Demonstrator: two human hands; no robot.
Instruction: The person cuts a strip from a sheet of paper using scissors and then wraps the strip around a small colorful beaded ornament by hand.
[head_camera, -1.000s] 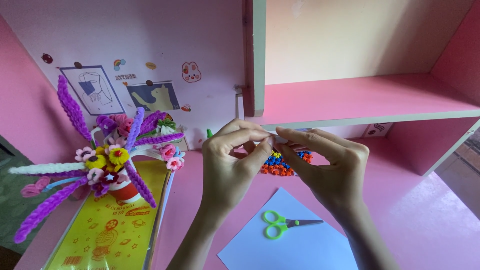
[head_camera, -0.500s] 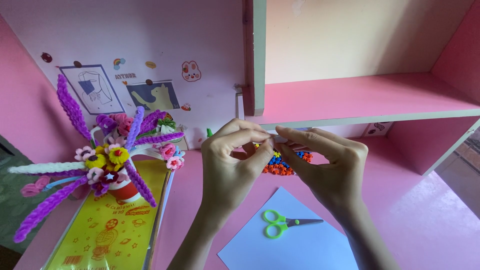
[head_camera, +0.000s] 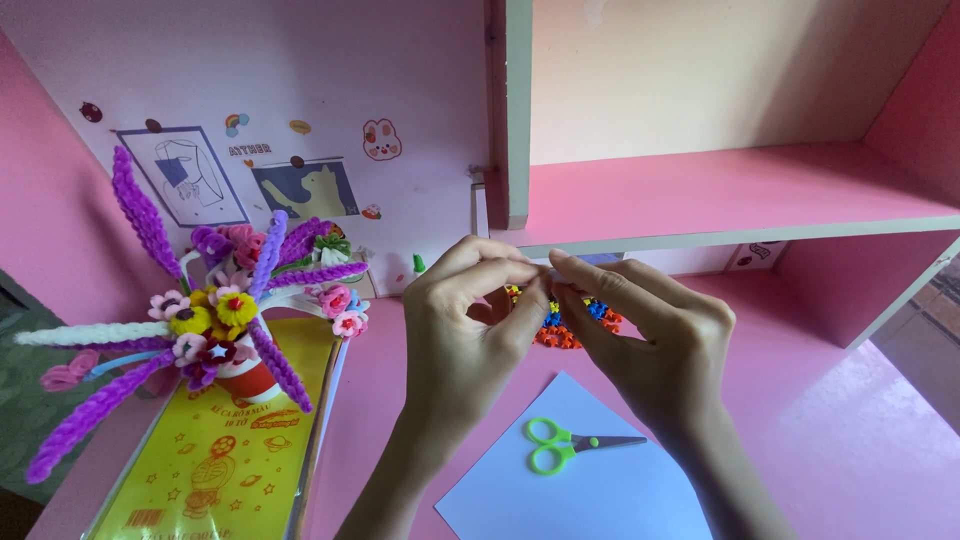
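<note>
My left hand and my right hand are raised together above the pink desk, fingertips meeting at a small thin piece I can barely see between them. Both hands pinch it with thumb and forefinger. Behind the fingers lies a pile of small coloured pieces in orange, blue and yellow, partly hidden. Below my hands, green-handled scissors rest shut on a white sheet of paper.
A bouquet of pipe-cleaner flowers, purple, white and pink, stands in a red cup on a yellow book at the left. A pink shelf juts out above the desk on the right. Stickers and drawings cover the back wall.
The hands have barely shifted; the fingertips stay pinched together. Nothing else has moved.
</note>
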